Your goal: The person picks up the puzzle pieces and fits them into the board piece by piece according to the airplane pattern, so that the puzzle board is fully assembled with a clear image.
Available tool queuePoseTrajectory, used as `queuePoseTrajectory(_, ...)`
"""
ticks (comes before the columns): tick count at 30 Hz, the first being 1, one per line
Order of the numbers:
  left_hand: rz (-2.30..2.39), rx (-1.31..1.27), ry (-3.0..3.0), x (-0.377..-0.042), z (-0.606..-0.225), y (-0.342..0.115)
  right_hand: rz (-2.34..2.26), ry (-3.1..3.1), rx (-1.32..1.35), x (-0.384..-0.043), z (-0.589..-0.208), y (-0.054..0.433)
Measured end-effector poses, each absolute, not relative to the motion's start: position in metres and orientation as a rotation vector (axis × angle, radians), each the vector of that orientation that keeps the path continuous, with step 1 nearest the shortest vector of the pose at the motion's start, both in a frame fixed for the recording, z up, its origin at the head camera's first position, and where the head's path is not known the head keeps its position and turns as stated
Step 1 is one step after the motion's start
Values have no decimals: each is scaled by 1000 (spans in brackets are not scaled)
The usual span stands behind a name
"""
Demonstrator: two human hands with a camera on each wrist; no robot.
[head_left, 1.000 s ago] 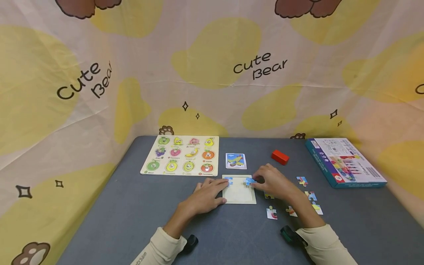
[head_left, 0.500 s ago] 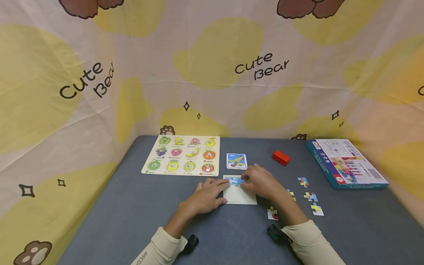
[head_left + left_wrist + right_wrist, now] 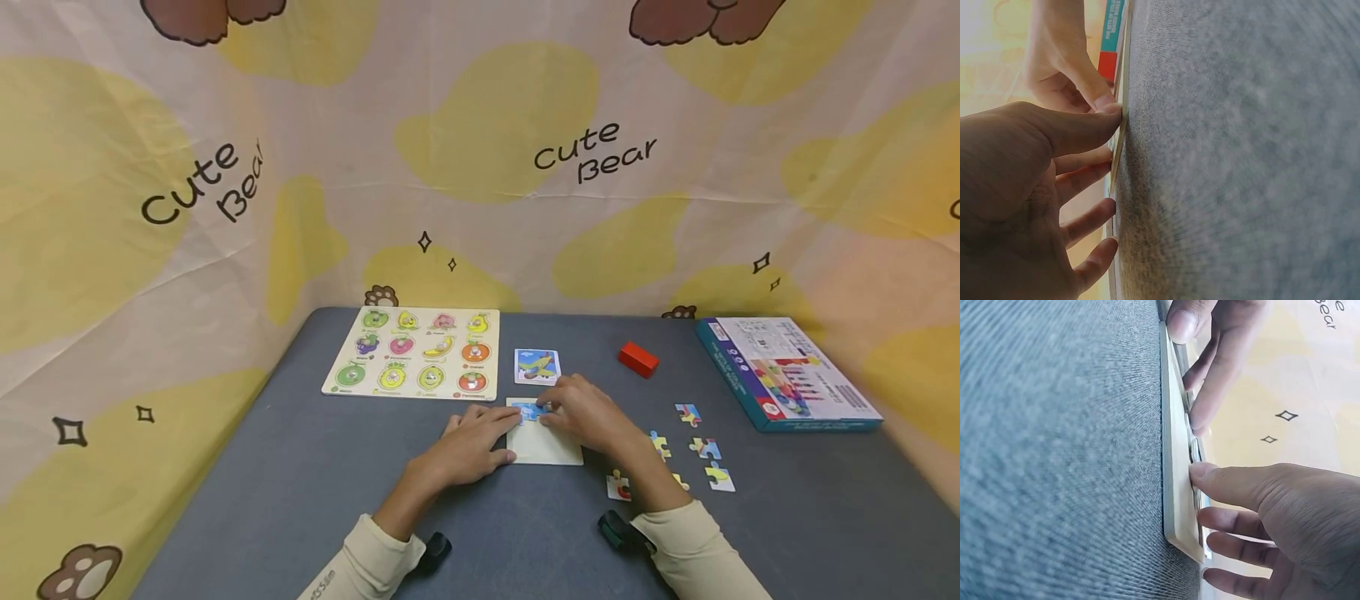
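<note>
A pale wooden puzzle tray lies on the grey table with blue jigsaw pieces along its far edge. My left hand rests on the tray's left side, thumb at the near corner and straight fingers on the leftmost piece. With thumb and index finger, my right hand pinches a blue puzzle piece against that one; the fingers cover much of it. Right of the tray lie several loose puzzle pieces, some partly behind the right forearm. Just beyond it sits a picture card of a yellow airplane.
A fruit picture board lies at the back left. Toward the back right are a red block and a flat teal-sided box. A printed cloth hangs behind and beside the table.
My right hand has carried the blue puzzle piece leftward along the tray's far edge, up against the piece under the left fingers. The left hand has stayed in place.
</note>
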State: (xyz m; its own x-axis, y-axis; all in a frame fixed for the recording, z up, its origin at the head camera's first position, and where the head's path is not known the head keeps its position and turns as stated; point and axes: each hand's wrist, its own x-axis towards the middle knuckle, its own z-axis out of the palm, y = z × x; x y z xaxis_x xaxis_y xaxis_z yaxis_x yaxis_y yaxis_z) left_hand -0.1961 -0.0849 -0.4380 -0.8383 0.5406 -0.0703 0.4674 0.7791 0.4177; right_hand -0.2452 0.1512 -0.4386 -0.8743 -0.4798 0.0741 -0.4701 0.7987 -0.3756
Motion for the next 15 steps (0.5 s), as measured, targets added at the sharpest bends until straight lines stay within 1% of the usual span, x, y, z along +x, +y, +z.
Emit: queuePoseTrajectory(15,582,790,2787,-195,-439,-84,-650,2960,-766,-245,-440,153)
